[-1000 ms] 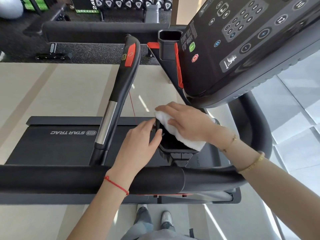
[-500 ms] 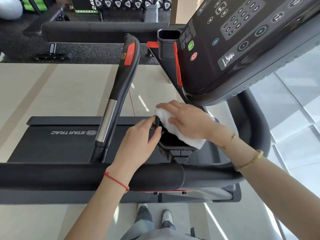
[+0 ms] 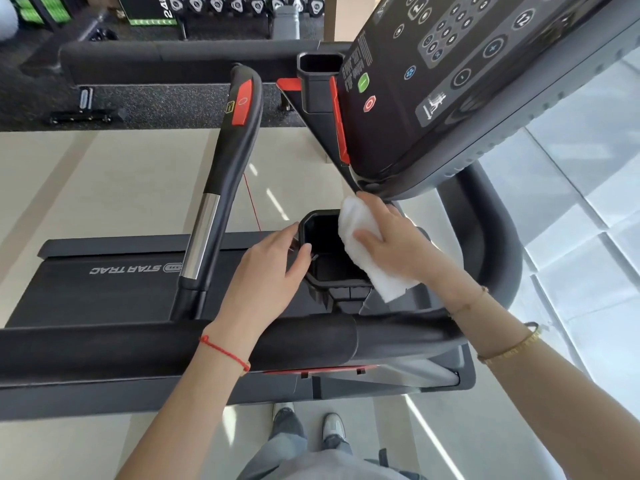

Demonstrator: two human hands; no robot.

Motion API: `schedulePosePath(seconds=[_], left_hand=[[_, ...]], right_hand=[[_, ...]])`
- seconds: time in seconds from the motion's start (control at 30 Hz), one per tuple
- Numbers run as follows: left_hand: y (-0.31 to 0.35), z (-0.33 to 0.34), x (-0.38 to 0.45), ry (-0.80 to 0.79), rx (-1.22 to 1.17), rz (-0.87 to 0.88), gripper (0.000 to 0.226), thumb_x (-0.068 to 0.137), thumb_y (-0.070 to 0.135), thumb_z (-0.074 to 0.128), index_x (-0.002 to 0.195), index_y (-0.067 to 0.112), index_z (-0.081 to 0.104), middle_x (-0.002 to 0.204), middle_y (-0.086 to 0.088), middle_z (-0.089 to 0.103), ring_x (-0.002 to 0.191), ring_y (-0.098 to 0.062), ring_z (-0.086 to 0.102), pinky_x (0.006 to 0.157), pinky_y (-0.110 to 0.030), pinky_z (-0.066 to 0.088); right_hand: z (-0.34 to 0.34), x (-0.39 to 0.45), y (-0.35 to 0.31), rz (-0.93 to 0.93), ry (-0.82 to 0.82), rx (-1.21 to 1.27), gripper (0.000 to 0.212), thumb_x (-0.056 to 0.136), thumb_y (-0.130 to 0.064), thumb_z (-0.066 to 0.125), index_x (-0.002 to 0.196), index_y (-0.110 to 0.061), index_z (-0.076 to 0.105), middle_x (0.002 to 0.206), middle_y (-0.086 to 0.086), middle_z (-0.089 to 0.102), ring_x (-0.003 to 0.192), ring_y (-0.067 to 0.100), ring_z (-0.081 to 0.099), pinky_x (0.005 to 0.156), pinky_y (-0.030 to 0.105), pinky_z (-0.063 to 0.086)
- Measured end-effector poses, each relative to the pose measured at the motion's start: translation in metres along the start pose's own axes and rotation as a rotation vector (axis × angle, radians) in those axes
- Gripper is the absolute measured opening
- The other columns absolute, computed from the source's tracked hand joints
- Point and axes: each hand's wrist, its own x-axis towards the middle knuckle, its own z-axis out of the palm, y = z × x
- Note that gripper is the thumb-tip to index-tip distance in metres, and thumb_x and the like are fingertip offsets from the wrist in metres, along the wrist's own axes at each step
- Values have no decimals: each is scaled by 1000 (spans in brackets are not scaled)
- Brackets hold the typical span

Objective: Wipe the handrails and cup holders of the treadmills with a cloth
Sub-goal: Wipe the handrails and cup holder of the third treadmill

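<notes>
— white cloth (image 3: 367, 251), folded, lies over the right rim of the near cup holder (image 3: 320, 252) and hangs down its outer side toward the padded bar.
— which hand has it?
— right hand (image 3: 398, 244). its fingers are laid out flat and fairly straight on top of the cloth, pressing it against the rim; nothing is curled round it that i can see.
— and the other one?
— left hand (image 3: 268, 271) is at the left wall of the same cup holder. thumb and fingertips curl round that edge and grip it. a red string (image 3: 225, 351) circles that wrist, and thin gold bracelets (image 3: 509, 348) sit on the right forearm.
— where is the cup holder itself?
— black, angular, open at the top, set just under the lower edge of the console (image 3: 467, 81) and just beyond the thick black front handrail (image 3: 173, 344) that runs across the view. both forearms reach over that handrail.
— any other handrail?
— yes, a slim curved handle (image 3: 221, 199) with a steel section and a red button rises to the left of the cup holder, apart from both hands. a second cup holder (image 3: 320, 81) is farther off, beside the console's far edge.
— below?
— treadmill belt deck (image 3: 104, 282) marked star trac, pale floor, and the person's shoes (image 3: 332, 427) near the bottom. dumbbells (image 3: 235, 3) line the far wall.
</notes>
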Motion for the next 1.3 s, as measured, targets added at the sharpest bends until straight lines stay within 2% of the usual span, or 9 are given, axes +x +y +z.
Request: schedulePosePath(seconds=[0.2,0.37,0.47,0.57,0.77,1.0,1.1,1.17,1.3], left_hand=[[1,-1,0,-8,-8,-2,48,101,39,43,145,21,45,129,4,61,117,-13,57,99,-34,48],[2,-1,0,-20,-4,-19,47,101,40,42,144,22,45,126,5,61,115,-13,57,97,-35,49],[4,-1,-1,-18,-3,-26,47,100,40,42,144,22,45,124,6,61,112,-13,57,94,-34,49],[4,-1,-1,-17,2,-23,46,100,40,41,142,22,47,116,5,62,104,-13,59,87,-34,51],[3,0,0,-6,-4,-26,40,100,39,43,135,23,52,104,5,63,93,-15,60,81,-37,52],[4,-1,-1,5,-34,-11,39,99,39,43,137,29,50,106,7,63,97,-12,60,86,-36,52],[5,-1,-2,-2,-23,-20,43,99,40,42,140,26,48,110,7,63,100,-13,60,87,-35,52],[4,-1,-1,-17,-15,-33,46,99,41,42,141,23,48,113,5,63,104,-14,59,88,-36,51],[4,-2,-1,-24,-18,-29,47,99,42,41,142,23,47,117,5,63,107,-12,59,91,-34,50]], right_hand=[[13,-38,11,50,63,8,71,97,-26,51,153,-14,10,144,13,40,124,25,45,76,13,22],[3,-10,3,-7,36,-29,66,97,-23,51,153,-21,15,150,10,33,126,28,44,75,15,22],[2,8,-7,-108,23,-274,61,97,-24,50,151,-27,21,145,5,40,127,28,42,80,25,27],[8,23,-20,-374,-7,-530,58,98,-27,47,150,-23,23,131,6,50,113,28,52,92,32,39],[1,39,-22,-450,-138,-480,54,98,-27,45,148,-30,26,127,2,53,106,26,56,88,42,46],[-11,5,16,-271,-94,-79,59,98,-21,50,151,-25,24,144,3,38,130,21,35,87,13,21],[-5,21,-2,-383,-91,-280,57,99,-21,48,151,-24,25,139,4,45,125,26,44,99,28,33],[-1,37,-19,-422,-135,-377,53,100,-22,45,150,-29,27,134,1,49,116,25,51,95,38,42],[0,35,-18,-382,-130,-385,51,100,-25,45,148,-31,29,131,-1,51,114,25,53,91,40,44]])
